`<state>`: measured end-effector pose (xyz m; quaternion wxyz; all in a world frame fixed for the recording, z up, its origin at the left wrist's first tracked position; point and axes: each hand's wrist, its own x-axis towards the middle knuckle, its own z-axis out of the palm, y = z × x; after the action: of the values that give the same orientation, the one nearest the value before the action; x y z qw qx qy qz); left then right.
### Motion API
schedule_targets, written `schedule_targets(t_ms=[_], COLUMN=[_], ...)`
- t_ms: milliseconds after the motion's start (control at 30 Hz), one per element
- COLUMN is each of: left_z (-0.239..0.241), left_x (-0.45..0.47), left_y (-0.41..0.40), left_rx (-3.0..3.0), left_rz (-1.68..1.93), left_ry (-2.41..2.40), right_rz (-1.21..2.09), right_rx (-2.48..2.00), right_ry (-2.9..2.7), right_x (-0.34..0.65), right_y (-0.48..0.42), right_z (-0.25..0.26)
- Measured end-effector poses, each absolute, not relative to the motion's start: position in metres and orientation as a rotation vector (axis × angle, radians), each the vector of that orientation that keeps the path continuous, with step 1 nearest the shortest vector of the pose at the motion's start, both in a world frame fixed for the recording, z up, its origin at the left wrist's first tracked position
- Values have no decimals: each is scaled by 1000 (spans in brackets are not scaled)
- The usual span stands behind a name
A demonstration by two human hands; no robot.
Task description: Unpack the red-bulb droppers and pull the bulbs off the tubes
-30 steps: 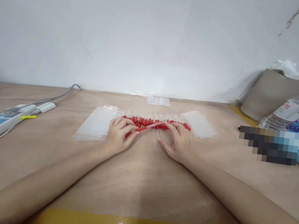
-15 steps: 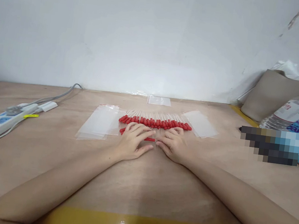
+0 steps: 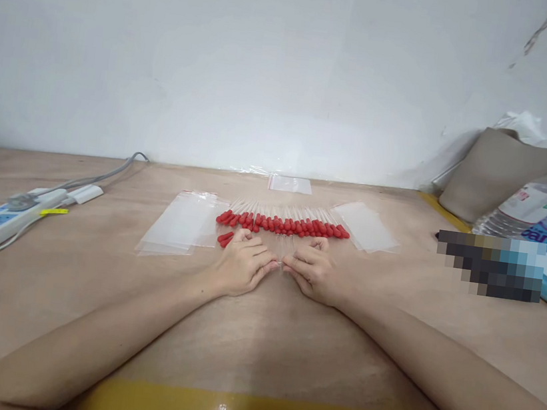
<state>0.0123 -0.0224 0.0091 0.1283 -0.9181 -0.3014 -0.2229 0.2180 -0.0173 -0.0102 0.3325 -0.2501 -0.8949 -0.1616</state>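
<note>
- Left hand (image 3: 241,267) and right hand (image 3: 315,274) at mid table (image 3: 256,337), both curled, fingertips touching each other; can't tell what they pinch.
- Loose red droppers (image 3: 224,239) touching left hand.
- Dropper row (image 3: 284,224) just behind, clear bags (image 3: 180,223) to its left.

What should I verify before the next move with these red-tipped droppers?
1. The left hand and right hand are low on the table, fingertips meeting: ok.
2. What the fingertips pinch: cannot tell.
3. Row of red-tipped droppers lined up beyond the hands: ok.
4. Two loose droppers lying out of the row beside the left hand: not ok.
5. Stack of clear bags flat, left of the row: ok.
</note>
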Motion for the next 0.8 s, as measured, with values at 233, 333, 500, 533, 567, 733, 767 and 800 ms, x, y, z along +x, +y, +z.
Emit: schedule_targets(t_ms=[233, 333, 500, 533, 567, 733, 767, 800], left_z=[10, 11, 13, 13, 14, 17, 17, 18], left_x=[10, 8, 5, 4, 4, 4, 4, 4], left_y=[-28, -30, -33, -33, -34, -36, -36, -36], left_rx=[-2787, -2835, -2945, -2965, -2984, -3123, -3151, -3175], left_rz=[-647, -632, -575, -561, -552, -571, -585, -601], left_ry=[-901, -928, -963, -968, -975, -995, -992, -989], right_rz=[-682, -799, -962, -984, -1003, -1047, -1034, -1012], right_rx=[-521, -439, -230, -196, -174, -133, -143, -159], right_ry=[-2348, -2338, -2267, -2253, -2247, -2262, -2282, -2316], right_x=[218, 220, 223, 224, 224, 227, 228, 229], right_y=[-21, -22, -24, -25, -25, -25, -25, -25], right_z=[-6, -5, 1, 2, 2, -2, -3, -4])
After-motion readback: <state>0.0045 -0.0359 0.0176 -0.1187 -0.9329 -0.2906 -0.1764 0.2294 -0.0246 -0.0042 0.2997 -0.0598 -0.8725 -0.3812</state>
